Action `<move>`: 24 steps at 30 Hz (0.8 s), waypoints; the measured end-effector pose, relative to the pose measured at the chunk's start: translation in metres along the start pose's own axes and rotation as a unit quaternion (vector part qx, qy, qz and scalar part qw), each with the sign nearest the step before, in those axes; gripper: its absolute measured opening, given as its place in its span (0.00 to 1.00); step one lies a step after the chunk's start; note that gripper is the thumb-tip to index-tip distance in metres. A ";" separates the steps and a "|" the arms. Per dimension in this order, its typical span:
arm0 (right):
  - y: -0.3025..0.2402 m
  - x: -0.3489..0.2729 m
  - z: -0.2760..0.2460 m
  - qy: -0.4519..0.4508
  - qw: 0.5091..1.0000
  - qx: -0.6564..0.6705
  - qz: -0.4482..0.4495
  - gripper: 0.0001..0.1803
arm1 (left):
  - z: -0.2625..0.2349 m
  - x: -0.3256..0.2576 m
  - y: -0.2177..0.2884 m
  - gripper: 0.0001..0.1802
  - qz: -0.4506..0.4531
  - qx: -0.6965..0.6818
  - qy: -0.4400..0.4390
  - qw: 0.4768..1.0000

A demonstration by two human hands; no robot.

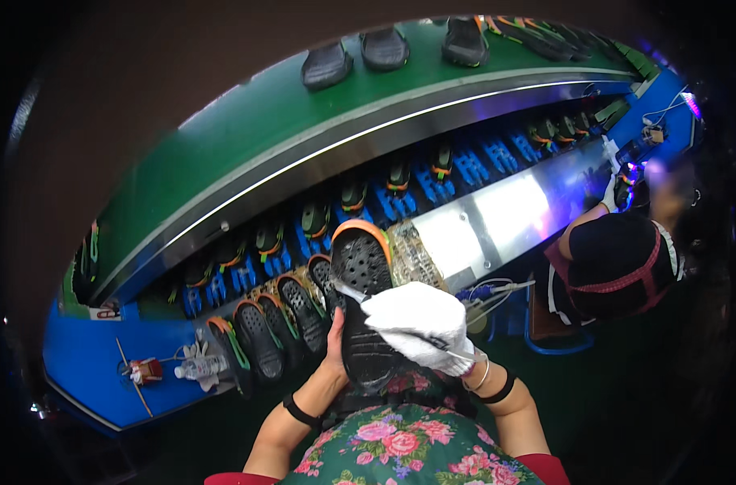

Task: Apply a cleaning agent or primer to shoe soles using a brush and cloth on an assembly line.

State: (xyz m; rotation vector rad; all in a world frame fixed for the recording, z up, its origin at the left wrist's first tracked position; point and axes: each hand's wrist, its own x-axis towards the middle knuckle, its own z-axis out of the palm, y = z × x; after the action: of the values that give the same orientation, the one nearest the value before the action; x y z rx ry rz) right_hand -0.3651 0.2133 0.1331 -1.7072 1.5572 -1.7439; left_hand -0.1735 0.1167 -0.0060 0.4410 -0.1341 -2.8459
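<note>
A black clog [366, 343] with an orange edge and a perforated toe is held up in front of me, its sole hidden. My left hand [335, 349], bare, grips its left side; the thumb shows and the other fingers are mostly hidden behind it. My right hand [420, 323], in a white knitted glove, is closed over the clog's right side. From its fingers a thin pale-tipped tool [350, 293] reaches to the left across the upper; its exact kind is unclear. Several similar clogs [259, 339] stand in a row just left of my left hand.
Beyond the clogs, blue holders [396, 204] carry more shoes below a metal rail. A green belt [287, 101] with black footwear runs behind. At left, a blue tabletop [93, 356] bears a plastic bottle [198, 368] and a small red box [147, 372]. A co-worker [614, 263] sits at right.
</note>
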 end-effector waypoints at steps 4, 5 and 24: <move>0.002 0.002 -0.005 -0.016 0.989 -0.133 -0.061 0.21 | 0.012 0.002 0.006 0.45 -0.008 -0.011 -0.037 0.999; -0.001 0.002 0.003 -0.018 0.983 -0.166 -0.077 0.16 | 0.017 0.005 0.009 0.45 -0.020 -0.004 -0.032 0.999; 0.015 -0.013 0.004 -0.002 0.999 -0.041 -0.033 0.18 | 0.086 0.053 0.023 0.56 0.098 0.099 -0.069 0.988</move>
State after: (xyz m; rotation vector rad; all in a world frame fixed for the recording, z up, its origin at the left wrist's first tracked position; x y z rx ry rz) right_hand -0.3657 0.2153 0.1132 -1.8185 1.6104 -1.7291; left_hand -0.2431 0.0847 0.0632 0.2510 -0.4623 -2.6778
